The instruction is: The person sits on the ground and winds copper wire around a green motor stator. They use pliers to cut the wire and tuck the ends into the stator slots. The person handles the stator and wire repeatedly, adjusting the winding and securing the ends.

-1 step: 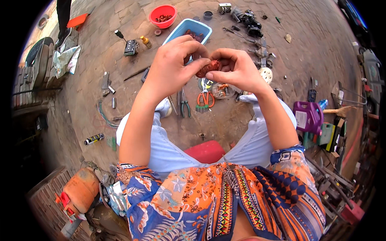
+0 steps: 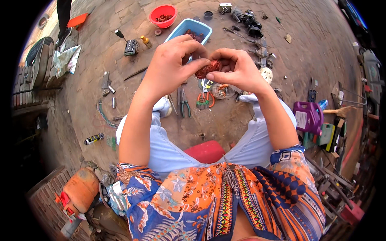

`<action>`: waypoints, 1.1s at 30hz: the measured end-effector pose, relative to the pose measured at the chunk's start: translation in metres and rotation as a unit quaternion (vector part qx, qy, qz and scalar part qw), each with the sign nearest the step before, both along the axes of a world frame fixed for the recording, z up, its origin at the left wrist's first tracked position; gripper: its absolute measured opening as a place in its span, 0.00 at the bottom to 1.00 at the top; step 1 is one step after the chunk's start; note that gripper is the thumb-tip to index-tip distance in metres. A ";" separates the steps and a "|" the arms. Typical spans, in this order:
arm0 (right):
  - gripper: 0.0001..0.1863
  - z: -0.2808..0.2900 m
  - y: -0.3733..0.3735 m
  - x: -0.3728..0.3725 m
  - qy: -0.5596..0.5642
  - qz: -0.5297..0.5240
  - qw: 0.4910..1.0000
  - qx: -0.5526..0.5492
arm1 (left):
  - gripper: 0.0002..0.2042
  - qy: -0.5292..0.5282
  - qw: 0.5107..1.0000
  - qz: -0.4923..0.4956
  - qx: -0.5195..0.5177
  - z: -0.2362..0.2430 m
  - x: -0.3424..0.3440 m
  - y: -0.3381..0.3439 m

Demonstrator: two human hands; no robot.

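Wire bundle: a small, rounded clump of reddish, copper-coloured wire (image 2: 208, 70); it is held up between the two hands, above the paved ground (image 2: 241, 132) and out in front of the knees.
Left hand: the left hand (image 2: 175, 60) pinches the bundle's near-left end between thumb and bent fingers, its back turned up toward me.
Right hand: the right hand (image 2: 237, 68) grips the other side, thumb pressed along the lower edge; its fingers curl behind, partly hidden from where I stand.
Beneath the hands: a tool with orange handles (image 2: 212, 99) lies on the paving; a clear container (image 2: 222, 91) of small bits sits just beside it; dark-handled pliers (image 2: 185, 109) lie to its left.
Beyond the hands: a light-blue tub (image 2: 208, 35) holds dark reddish pieces, its near part covered by the left hand; a red bowl (image 2: 163, 25) with similar pieces stands near it, farther out.
Left side: a small yellow bottle (image 2: 146, 41) stands near a black boxy device (image 2: 131, 47); an orange tank (image 2: 82, 186) is lower down, by the bricks.
Right side: a purple jug (image 2: 308, 116) stands just past the knee in pale-blue trousers (image 2: 277, 120).
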State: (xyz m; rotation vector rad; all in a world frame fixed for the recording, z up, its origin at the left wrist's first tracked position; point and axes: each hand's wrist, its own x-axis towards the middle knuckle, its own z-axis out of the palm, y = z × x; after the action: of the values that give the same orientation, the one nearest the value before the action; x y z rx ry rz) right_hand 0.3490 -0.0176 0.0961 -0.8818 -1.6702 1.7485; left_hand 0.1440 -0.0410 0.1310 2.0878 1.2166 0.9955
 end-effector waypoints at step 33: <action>0.21 -0.001 0.010 0.007 -0.038 -0.109 0.992 0.055 | 0.07 0.066 0.995 0.018 0.066 -0.011 -0.028 0.013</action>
State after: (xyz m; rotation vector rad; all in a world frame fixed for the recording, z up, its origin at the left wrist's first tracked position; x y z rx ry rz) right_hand 0.3565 -0.0071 0.0952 -1.0476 -1.6329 1.4803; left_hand 0.1157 -0.0278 0.1198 2.2729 1.2879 0.9915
